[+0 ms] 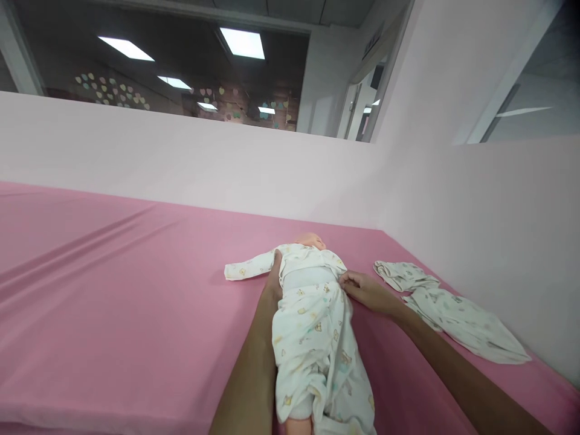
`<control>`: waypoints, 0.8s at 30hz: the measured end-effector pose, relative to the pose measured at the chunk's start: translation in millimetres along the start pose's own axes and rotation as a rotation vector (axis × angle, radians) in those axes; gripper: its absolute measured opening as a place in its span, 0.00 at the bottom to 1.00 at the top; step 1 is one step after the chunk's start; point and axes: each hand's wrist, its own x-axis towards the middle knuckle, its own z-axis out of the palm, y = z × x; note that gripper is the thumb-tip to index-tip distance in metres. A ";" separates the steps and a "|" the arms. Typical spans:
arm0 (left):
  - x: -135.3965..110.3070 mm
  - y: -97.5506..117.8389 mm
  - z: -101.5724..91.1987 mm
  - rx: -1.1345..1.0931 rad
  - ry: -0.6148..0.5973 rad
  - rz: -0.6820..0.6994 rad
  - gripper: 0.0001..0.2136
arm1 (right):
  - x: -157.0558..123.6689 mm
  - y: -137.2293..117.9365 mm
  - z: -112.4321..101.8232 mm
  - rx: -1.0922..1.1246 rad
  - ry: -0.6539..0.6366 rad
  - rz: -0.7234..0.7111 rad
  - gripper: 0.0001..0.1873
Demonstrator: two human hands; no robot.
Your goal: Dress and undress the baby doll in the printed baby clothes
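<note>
Gently, at the Waist

Head view: we have the dressed baby doll [317, 326] lying lengthwise before us on the pink sheet [136, 314]. Our left hand [274, 278] lies along its flank, fingers mostly hidden, so we cannot tell that grip; our right hand [365, 290] pinches the white waistband [312, 278] at its edge. We judge the cloth soft and stretchy, the doll light but firm, best steadied at both hips.

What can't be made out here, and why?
Head view:
- Most fingers of the bare left hand: hidden by the plastic doll in white printed clothes.
- The doll's feet: cut off by the bottom edge.
- Whether the bare right hand pinches cloth: curled fingers cover the contact.
- Pastel heart-shaped decorations: any lettering too small.
</note>
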 end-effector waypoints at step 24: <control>-9.1 -1.5 -3.4 -0.012 0.208 0.340 0.24 | 19.8 -142.6 65.8 -1.037 -0.154 -0.297 0.18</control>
